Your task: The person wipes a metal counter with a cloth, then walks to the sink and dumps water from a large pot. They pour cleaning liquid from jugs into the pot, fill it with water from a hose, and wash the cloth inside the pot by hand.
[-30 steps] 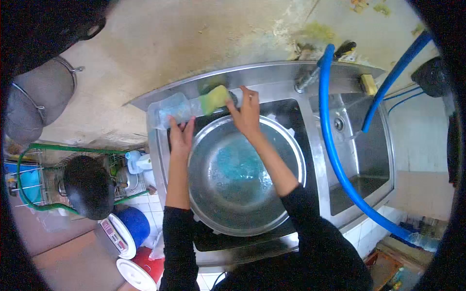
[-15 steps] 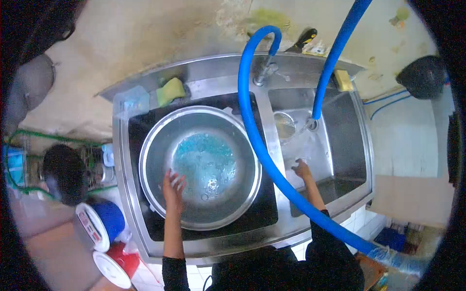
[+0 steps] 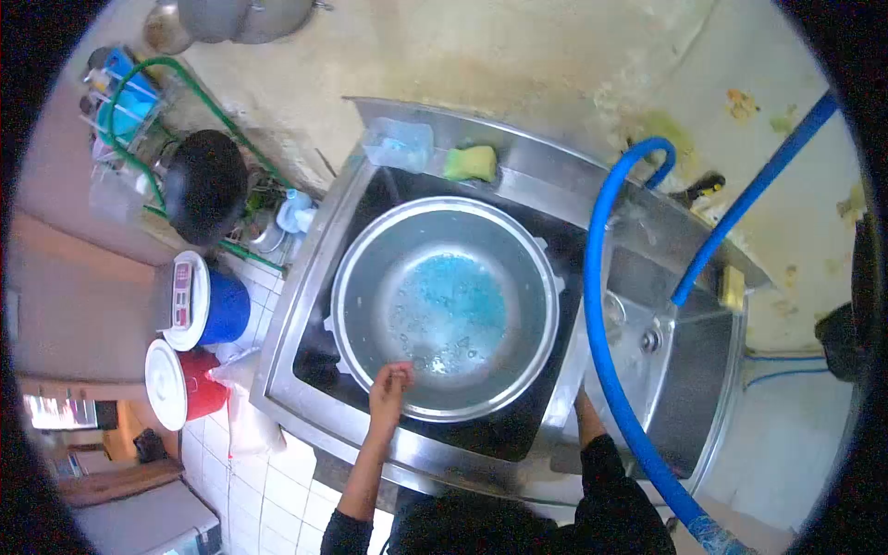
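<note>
So the big metal pot [image 3: 462, 205] is sitting in the left basin [image 3: 314, 347] of a double sink, with bluish, sudsy liquid in the bottom. The left hand [image 3: 388, 393] is at the pot's near rim, fingers loosely curled; can't tell if it's touching the metal or pinching anything. The right hand [image 3: 585, 412] is low by the divider between the basins, next to the blue hose [image 3: 597, 305], and whether it's open or closed is anyone's guess.

Stuff that could go sideways: wet metal plus suds means fingers could slip off that rim, and a tipped pot could slosh over the edge. The hose loops across the divider, so a forearm could snag it and tug at the faucet end. The sponge [image 3: 474, 164] and plastic container [image 3: 398, 146] are up on the back ledge, and a bumped pot might knock them in.

Hard to make out: the right fingertips are hidden, the clear round thing [image 3: 615, 310] in the right basin [image 3: 689, 370] is partly behind the hose, and the container's contents are just a blur.
</note>
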Available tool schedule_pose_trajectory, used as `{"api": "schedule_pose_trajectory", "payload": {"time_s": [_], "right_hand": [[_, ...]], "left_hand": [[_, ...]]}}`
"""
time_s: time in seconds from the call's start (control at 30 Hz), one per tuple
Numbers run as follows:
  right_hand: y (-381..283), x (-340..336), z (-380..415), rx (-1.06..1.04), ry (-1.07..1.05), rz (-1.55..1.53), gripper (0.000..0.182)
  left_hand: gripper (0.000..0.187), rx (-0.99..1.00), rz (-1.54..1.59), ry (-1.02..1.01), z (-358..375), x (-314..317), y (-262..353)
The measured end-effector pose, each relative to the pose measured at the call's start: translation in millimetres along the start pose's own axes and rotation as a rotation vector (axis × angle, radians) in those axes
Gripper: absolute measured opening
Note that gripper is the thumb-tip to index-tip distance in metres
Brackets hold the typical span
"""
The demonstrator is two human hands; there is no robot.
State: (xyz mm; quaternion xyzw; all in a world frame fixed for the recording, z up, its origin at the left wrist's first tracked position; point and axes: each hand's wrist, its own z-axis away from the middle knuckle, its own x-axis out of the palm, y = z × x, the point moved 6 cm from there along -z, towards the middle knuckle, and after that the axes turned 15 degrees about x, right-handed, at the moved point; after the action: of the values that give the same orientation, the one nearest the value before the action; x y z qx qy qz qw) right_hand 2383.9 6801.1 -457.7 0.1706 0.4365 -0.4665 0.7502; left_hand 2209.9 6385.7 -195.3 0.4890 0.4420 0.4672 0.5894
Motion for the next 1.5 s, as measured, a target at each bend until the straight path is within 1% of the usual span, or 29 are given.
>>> {"api": "schedule_pose_trajectory", "payload": {"time_s": [0.03, 0.13, 0.3, 0.37, 0.4, 0.5, 0.53, 0.6, 0.63, 0.7, 0.77, 0.8, 0.83, 0.9, 0.93, 0.97, 1.03, 1.1, 1.17, 1.2, 1.23, 1.27, 1.3, 1.33, 1.37, 1.4, 1.43, 1.47, 1.5], "right_hand": [[0, 3, -2, -0.002, 0.005, 0.006, 0.045], [-3, 11, -7, -0.012, 0.01, 0.046, 0.042], [-2, -9, 6, -0.012, 0.027, 0.069, 0.038], [-9, -40, 26, -0.017, 0.012, 0.064, 0.037], [-13, -61, 39, -0.015, -0.01, 0.047, 0.036], [-33, -136, 94, 0.003, -0.161, -0.13, 0.035], [-47, -163, 114, -0.014, -0.12, -0.143, 0.035], [-91, -226, 158, -0.086, 0.573, 0.252, 0.032], [-99, -242, 159, -0.071, 0.587, 0.243, 0.032], [-116, -280, 161, -0.273, 0.589, -0.097, 0.029], [-118, -287, 144, -0.458, 0.66, -0.241, 0.028], [-118, -291, 141, -0.433, 0.613, -0.379, 0.03], [-124, -300, 146, -0.438, 0.647, -0.392, 0.03], [-130, -316, 154, -0.432, 0.602, -0.699, 0.033], [-134, -325, 161, -0.419, 0.609, -0.715, 0.037], [-135, -328, 160, -0.418, 0.63, -0.737, 0.037], [-130, -313, 128, -0.44, 0.37, -1.04, 0.036], [-129, -289, 105, -0.682, 0.159, -1.282, 0.034], [-129, -318, 151, -0.469, 0.473, -1.059, 0.033], [-129, -334, 180, -0.576, 0.502, -0.991, 0.036], [-129, -350, 210, -0.683, 0.53, -0.926, 0.04], [-118, -356, 212, -0.543, 0.291, -1.319, 0.042], [-113, -353, 205, -0.392, 0.017, -1.686, 0.044], [-104, -342, 176, -0.292, 0.021, -1.832, 0.039], [-93, -341, 159, -0.302, 0.027, -1.852, 0.039], [-85, -334, 145, -0.366, -0.149, -2.035, 0.037], [-79, -323, 132, -0.429, -0.339, -2.208, 0.035], [-69, -308, 120, -0.421, -0.35, -2.225, 0.035], [-54, -282, 107, -0.272, -0.297, -2.271, 0.033]], "left_hand": [[0.024, 0.023, 0.002, 0.022, 1, -3, -1], [0.018, 0.182, -0.103, -0.104, 2, -3, -2], [0.015, 0.128, -0.143, -0.095, 11, -13, -7], [0.014, 0.177, -0.046, -0.08, 15, -12, -1], [0.015, 0.102, -0.11, -0.083, 18, -9, 6], [0.016, 0.133, -0.062, -0.187, 17, 12, 1], [0.014, 0.245, -0.222, -0.277, 12, 22, -8], [0.013, 0.295, -0.193, -0.352, 11, 55, 15], [0.012, 0.317, -0.178, -0.408, 16, 75, 26], [0.012, 0.256, -0.106, -0.475, 19, 114, 29], [0.013, 0.368, -0.108, -0.569, 20, 155, 37], [0.016, 0.454, -0.114, -0.647, 22, 177, 44], [0.016, 0.491, -0.114, -0.655, 19, 193, 51], [0.027, 0.677, -0.242, -0.746, 19, 227, 65], [0.046, 0.549, -0.264, -0.725, 14, 243, 56], [0.046, 0.575, -0.276, -0.737, 8, 262, 54], [0.047, 0.575, -0.229, -0.743, -2, 299, 49], [0.049, 0.512, -0.015, -0.76, -16, 334, 31], [0.05, 0.416, 0.222, -0.777, -31, 361, -4], [0.051, 0.384, 0.281, -0.78, -38, 368, -19], [0.043, 0.318, 0.189, -0.777, -41, 370, -6], [0.036, 0.25, 0.098, -0.777, -43, 372, 7], [0.036, 0.271, 0.081, -0.796, -36, 373, 24], [0.035, 0.18, 0.148, -0.77, -17, 363, 44], [0.033, 0.086, 0.216, -0.736, -7, 358, 54], [0.033, -0.072, 0.311, -0.708, -15, 356, 42], [0.033, -0.07, 0.292, -0.709, -20, 355, 46], [0.029, -0.116, 0.484, -0.738, -22, 359, 51], [0.026, -0.169, 0.676, -0.759, -20, 361, 54]]}}
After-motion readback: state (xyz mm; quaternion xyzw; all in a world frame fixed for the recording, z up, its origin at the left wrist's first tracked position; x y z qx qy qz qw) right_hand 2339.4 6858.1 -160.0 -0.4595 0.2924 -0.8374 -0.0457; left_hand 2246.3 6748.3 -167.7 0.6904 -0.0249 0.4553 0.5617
